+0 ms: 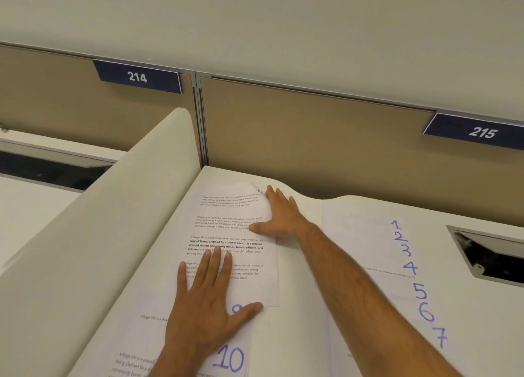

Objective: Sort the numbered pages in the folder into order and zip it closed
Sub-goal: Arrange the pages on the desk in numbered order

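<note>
Numbered white printed pages are laid out on a pale cream desk surface [297, 320], catalogued near to far.

Nearest, at the left, a page marked "10" in blue ink [228, 359] is seen, partly covered by the page above it. On that stack the left hand [207, 308] is pressed flat, fingers straight and spread, thumb out beside a blue numeral that is half hidden and cannot be read with certainty. Under it the topmost printed sheet [235, 235] is held; its far edge is touched by the right hand [279, 216], fingers straight and slightly fanned, nothing gripped.

At the right, a fanned stack of pages numbered 1 to 7 [408, 266] is arranged in order down the desk.

Progress, as judged: seven pages are sorted; the remaining higher numbers are yet to be ordered and joined. No folder or zip is visible, so filing and closing are left.

Farther off: a dark rectangular desk cut-out [493, 254] at the right, a curved cream divider panel [113, 220] crowding the left stack, tan partition walls [312, 138], and blue number plates "214" [137, 76] and "215" [482, 132].
</note>
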Action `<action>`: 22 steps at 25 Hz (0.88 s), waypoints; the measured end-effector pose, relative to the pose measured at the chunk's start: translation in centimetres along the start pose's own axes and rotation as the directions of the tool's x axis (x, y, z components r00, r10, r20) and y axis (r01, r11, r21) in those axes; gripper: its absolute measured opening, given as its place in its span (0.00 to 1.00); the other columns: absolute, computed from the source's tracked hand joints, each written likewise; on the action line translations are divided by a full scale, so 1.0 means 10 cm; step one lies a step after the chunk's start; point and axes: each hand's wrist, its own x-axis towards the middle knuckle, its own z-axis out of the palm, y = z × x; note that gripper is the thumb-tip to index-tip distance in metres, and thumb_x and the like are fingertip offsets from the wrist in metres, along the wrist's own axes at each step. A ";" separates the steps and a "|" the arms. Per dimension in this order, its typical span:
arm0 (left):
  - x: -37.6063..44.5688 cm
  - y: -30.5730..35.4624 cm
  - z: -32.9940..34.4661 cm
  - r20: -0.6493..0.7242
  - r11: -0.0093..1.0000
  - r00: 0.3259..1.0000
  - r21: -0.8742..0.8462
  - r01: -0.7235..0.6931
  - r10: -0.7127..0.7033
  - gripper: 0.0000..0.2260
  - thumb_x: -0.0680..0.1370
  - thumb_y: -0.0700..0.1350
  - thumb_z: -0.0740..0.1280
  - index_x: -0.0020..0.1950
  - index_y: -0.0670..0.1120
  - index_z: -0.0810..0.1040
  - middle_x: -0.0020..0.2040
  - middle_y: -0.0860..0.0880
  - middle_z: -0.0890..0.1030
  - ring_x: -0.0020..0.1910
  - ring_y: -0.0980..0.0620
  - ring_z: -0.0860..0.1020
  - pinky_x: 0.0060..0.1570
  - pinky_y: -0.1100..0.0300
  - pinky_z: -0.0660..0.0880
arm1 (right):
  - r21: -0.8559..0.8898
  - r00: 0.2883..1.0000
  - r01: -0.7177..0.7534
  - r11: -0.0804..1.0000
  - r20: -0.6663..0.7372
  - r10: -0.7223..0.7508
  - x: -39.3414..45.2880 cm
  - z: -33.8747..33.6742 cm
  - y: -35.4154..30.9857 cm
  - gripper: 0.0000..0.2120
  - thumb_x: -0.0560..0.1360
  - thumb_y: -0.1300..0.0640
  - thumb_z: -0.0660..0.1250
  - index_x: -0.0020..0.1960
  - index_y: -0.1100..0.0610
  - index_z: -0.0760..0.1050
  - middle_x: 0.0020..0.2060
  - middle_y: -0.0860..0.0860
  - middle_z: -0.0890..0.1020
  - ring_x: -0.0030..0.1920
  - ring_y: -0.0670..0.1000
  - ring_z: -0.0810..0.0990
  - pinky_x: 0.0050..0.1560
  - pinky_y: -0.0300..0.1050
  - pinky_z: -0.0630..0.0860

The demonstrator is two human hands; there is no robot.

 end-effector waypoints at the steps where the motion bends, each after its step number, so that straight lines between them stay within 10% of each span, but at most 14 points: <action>1: 0.00 0.00 -0.01 0.006 1.000 1.000 0.001 0.002 -0.002 0.46 0.73 0.78 0.52 0.80 0.45 0.62 0.80 0.47 0.61 0.78 0.47 0.61 0.72 0.38 0.52 | 0.125 1.000 -0.014 0.992 -0.002 0.014 -0.02 -0.02 -0.03 0.57 0.68 0.44 0.78 0.82 0.56 0.44 0.80 0.53 0.57 0.80 0.55 0.53 0.79 0.52 0.51; 5: 0.00 0.01 -0.05 0.034 1.000 0.999 -0.015 0.015 -0.015 0.47 0.73 0.78 0.51 0.80 0.45 0.59 0.80 0.47 0.59 0.78 0.49 0.60 0.73 0.38 0.50 | 0.434 0.990 -0.009 0.901 -0.123 0.069 -0.16 0.00 -0.20 0.49 0.66 0.54 0.81 0.79 0.56 0.58 0.70 0.51 0.73 0.69 0.54 0.73 0.67 0.48 0.72; 14: -0.01 0.04 -0.18 0.102 0.994 0.994 -0.098 0.055 -0.045 0.50 0.70 0.81 0.41 0.80 0.51 0.35 0.80 0.53 0.35 0.79 0.54 0.36 0.77 0.41 0.37 | 0.632 0.872 0.035 0.774 -0.397 0.285 -0.46 -0.25 -0.30 0.31 0.68 0.65 0.75 0.69 0.56 0.73 0.51 0.49 0.83 0.53 0.51 0.83 0.56 0.47 0.80; 17: -0.02 0.02 -0.15 0.066 0.994 0.997 -0.098 0.040 -0.034 0.48 0.72 0.80 0.41 0.82 0.49 0.40 0.81 0.52 0.40 0.80 0.52 0.41 0.77 0.42 0.39 | 0.693 0.836 0.080 0.717 -0.438 0.330 -0.59 -0.59 -0.18 0.14 0.68 0.65 0.77 0.53 0.59 0.82 0.48 0.52 0.86 0.47 0.52 0.86 0.52 0.52 0.83; 22: -0.03 0.00 -0.10 0.014 0.999 0.999 -0.023 -0.032 0.032 0.39 0.79 0.70 0.47 0.76 0.41 0.68 0.77 0.42 0.67 0.76 0.42 0.65 0.72 0.36 0.59 | 0.791 0.821 0.179 0.586 -0.448 0.353 -1.10 -0.93 0.09 0.15 0.69 0.67 0.77 0.54 0.59 0.81 0.49 0.54 0.87 0.48 0.54 0.86 0.52 0.54 0.83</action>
